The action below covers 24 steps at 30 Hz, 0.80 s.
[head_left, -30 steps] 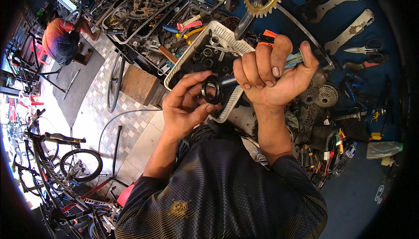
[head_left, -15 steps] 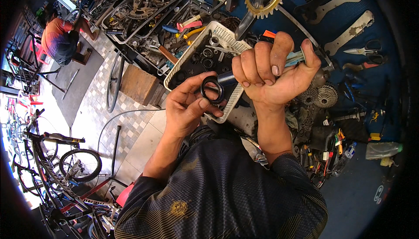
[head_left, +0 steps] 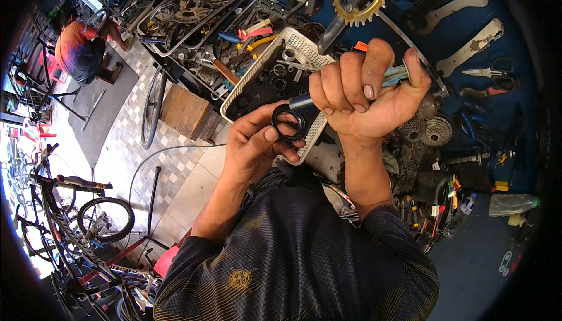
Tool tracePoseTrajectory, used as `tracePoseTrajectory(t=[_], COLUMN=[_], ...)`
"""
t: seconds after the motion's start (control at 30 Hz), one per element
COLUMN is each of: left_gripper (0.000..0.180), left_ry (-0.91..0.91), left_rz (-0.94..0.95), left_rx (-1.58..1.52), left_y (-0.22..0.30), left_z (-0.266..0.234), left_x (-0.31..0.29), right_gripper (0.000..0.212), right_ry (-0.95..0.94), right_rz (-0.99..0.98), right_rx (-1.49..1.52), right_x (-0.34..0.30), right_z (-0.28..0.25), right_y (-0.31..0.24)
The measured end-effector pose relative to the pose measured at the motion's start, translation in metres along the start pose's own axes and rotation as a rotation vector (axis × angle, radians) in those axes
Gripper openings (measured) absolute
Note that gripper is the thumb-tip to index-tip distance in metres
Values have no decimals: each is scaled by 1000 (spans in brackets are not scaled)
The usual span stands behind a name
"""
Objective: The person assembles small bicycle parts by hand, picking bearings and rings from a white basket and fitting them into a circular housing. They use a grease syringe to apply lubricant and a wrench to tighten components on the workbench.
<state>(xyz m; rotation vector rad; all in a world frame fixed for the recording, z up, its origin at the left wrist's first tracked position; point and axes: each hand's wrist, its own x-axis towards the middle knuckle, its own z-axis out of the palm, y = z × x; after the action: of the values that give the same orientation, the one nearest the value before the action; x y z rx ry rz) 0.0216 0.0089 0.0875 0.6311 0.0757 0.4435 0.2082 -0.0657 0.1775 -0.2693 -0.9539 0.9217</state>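
Ring (head_left: 300, 124), in the head view, is pinched by the left hand (head_left: 252, 145); the right hand (head_left: 366, 99) clasps a tube (head_left: 302, 103), its end at the ring's one o'clock, not through it, contact unclear; other rings (head_left: 275, 84) lie loose in the basket (head_left: 304, 47) toward twelve.

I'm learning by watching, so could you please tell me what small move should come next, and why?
Perhaps the left hand should turn the black ring slightly, since it pinches the ring by its edge and the dark tube held in the right hand ends close to the rim.
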Motion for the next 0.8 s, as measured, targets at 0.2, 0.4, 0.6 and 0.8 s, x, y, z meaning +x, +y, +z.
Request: tracePoseTrajectory(t=[0.2, 0.4, 0.6, 0.8], left_gripper=[52, 68, 79, 66], left_ry=[-73, 152, 127, 164], left_rz=[-63, -259, -414, -59], left_rx=[-91, -160, -172, -19], left_y=[-1, -9, -14, 3], left_z=[-8, -9, -31, -76], left_x=[3, 0, 3, -12], right_gripper=[63, 62, 67, 37], right_ry=[-15, -98, -174, 207], right_rz=[9, 33, -86, 49], right_rx=[17, 100, 113, -929], right_x=[2, 4, -15, -90], right_z=[1, -7, -11, -45], right_y=[4, 13, -12, -30])
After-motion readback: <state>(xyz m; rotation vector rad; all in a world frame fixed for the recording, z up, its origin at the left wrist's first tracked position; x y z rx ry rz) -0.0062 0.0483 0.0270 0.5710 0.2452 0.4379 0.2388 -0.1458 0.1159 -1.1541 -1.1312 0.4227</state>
